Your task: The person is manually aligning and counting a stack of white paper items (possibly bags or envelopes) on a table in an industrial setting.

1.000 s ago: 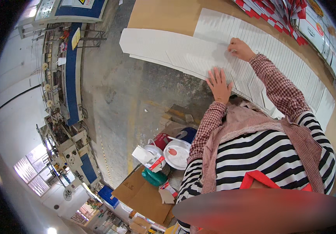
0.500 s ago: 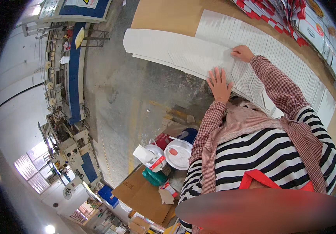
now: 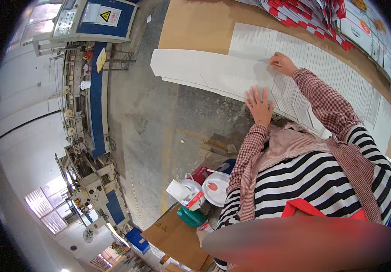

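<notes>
Left hand flat, right hand curled at the white sheets

The white sheets (image 3: 259,45) lay overlapped in a long, ribbed fan along the near edge of the table (image 3: 193,22), with a smooth stretch of white reaching to its near left corner. Your left hand (image 3: 260,108) rested on them at that near edge, fingers spread and gripping nothing. Your right hand (image 3: 284,63) was farther in from the edge, fingers curled, where the smooth part met the ribbed part; I could not make out whether its fingertips pinched anything. Red-and-white pieces (image 3: 286,13) lay bunched by the far edge.

The step in hand looked like working along the overlapped edges, one hand steadying the sheets while the other handled them. The next move seemed to call for light pressure from your left hand and a careful right one, so the spacing would not slip.
</notes>
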The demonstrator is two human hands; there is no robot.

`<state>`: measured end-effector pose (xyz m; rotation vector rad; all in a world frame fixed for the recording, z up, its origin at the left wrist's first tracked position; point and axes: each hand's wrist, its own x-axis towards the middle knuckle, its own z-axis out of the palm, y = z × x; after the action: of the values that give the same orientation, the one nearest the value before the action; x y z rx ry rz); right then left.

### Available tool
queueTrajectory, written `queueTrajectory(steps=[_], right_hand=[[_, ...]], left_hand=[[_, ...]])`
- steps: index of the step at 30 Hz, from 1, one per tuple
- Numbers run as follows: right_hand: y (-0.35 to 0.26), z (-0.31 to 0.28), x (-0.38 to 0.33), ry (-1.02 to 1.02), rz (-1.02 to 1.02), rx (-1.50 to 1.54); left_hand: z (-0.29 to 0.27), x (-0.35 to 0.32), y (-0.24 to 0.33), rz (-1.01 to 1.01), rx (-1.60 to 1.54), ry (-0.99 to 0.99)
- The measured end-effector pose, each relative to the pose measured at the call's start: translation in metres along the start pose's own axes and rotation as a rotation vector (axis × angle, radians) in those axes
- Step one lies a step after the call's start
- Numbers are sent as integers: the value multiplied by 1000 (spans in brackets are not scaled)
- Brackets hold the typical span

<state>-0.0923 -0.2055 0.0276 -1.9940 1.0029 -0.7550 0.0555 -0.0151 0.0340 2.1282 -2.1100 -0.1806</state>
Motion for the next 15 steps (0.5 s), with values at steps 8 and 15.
queueTrajectory(steps=[8,15], right_hand=[[-12,-6,18,-414,91,-134],[25,15,-14,-275,120,-313]], left_hand=[[5,-2,-5,-1,-19,32],[0,2,-3,2,-59,-7]])
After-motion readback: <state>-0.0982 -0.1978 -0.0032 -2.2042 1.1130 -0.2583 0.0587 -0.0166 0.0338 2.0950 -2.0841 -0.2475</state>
